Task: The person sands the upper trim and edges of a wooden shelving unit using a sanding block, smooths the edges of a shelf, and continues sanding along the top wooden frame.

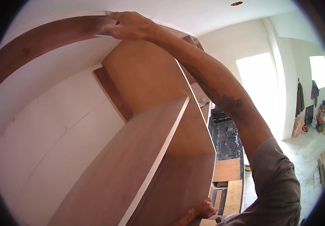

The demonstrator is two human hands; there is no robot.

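My right hand [132,25] reaches up to the ceiling, fingers and thumb closed around the end of a long reddish-brown wooden board [49,35]. A thin pale edge of something shows under the fingers; I cannot tell what it is. Low in the view, my left hand [206,209] is closed at the front edge of a wooden cabinet's side panel [185,173]. Between the hands stands the open cabinet, with a shelf [121,158] whose front edge is pale. Its upper side panel [143,71] is orange-brown.
A white wall [49,132] backs the cabinet, with a short brown batten [113,92] on it. Below right are a black worktop [226,139] and loose wooden boards [233,197]. Farther off, clothes [300,100] hang near bags on the tiled floor [305,158].
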